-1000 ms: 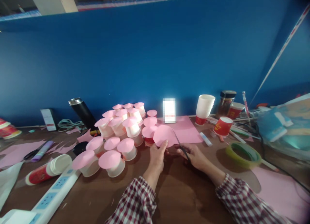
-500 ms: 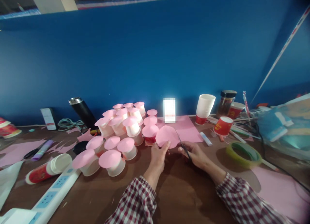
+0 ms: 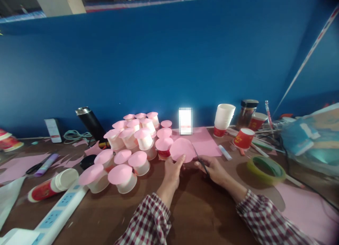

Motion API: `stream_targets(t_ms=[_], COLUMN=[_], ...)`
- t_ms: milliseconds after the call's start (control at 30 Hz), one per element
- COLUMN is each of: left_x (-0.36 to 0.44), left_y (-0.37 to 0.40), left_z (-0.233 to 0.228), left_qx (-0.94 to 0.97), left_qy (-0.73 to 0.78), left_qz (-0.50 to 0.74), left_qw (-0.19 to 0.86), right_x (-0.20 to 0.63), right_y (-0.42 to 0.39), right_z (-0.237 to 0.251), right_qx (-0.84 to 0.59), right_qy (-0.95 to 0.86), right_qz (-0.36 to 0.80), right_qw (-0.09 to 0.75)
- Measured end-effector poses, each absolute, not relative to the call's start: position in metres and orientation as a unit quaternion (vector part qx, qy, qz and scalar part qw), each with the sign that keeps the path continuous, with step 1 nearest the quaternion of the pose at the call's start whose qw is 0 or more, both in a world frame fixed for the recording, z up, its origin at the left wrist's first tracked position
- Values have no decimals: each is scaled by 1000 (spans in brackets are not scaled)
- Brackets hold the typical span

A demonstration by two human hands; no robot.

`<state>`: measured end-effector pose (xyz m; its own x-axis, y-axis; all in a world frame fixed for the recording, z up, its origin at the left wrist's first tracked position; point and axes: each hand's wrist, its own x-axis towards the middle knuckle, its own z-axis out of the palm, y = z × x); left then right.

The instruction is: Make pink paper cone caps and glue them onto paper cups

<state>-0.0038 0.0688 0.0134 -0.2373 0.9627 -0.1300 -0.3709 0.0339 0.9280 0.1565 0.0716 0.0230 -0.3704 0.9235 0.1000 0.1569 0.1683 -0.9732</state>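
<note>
My left hand [image 3: 172, 173] pinches the lower edge of a round pink paper disc [image 3: 182, 149] and holds it upright over the brown table [image 3: 196, 209]. My right hand [image 3: 214, 169] grips black scissors [image 3: 200, 160], whose blades point up at the disc's right edge. Just left of the disc stands a cluster of several upturned paper cups topped with pink discs [image 3: 132, 146]. A pink paper sheet [image 3: 205, 141] lies flat behind the disc.
A stack of white cups [image 3: 224, 117], a red cup [image 3: 244, 137], a glue stick [image 3: 225, 152] and a green tape roll [image 3: 266, 169] sit to the right. A black flask [image 3: 91, 123], a power strip [image 3: 57, 213], a lying cup stack [image 3: 53, 185] and other scissors [image 3: 35, 167] are on the left.
The disc and both hands have shifted slightly right and up; the scissors stay at the disc's right edge.
</note>
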Motion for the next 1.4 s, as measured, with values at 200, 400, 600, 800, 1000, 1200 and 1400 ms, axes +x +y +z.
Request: stream_targets(t_ms=[200, 400, 600, 800, 1000, 1200, 1400], left_x=[-4, -5, -6, -7, -8, -8, -7], left_y=[68, 69, 69, 72, 74, 73, 73], left_z=[16, 17, 17, 13, 7, 6, 5], left_qx=[306, 284, 256, 273, 292, 305, 330], left_qy=[489, 492, 477, 479, 490, 501, 491], left_qz=[620, 628, 653, 651, 641, 624, 627], left_qw=[532, 533, 530, 522, 513, 517, 507], right_x=[156, 156, 158, 158, 158, 158, 157], right_y=[71, 72, 73, 73, 74, 73, 71], right_z=[22, 20, 17, 18, 17, 22, 28], right_qx=[-418, -412, -416, -417, -407, -407, -400], right_qy=[-659, -667, -672, -673, -673, -666, -658], right_qz=[499, 494, 491, 490, 496, 505, 509], right_qw=[376, 377, 367, 364, 368, 368, 385])
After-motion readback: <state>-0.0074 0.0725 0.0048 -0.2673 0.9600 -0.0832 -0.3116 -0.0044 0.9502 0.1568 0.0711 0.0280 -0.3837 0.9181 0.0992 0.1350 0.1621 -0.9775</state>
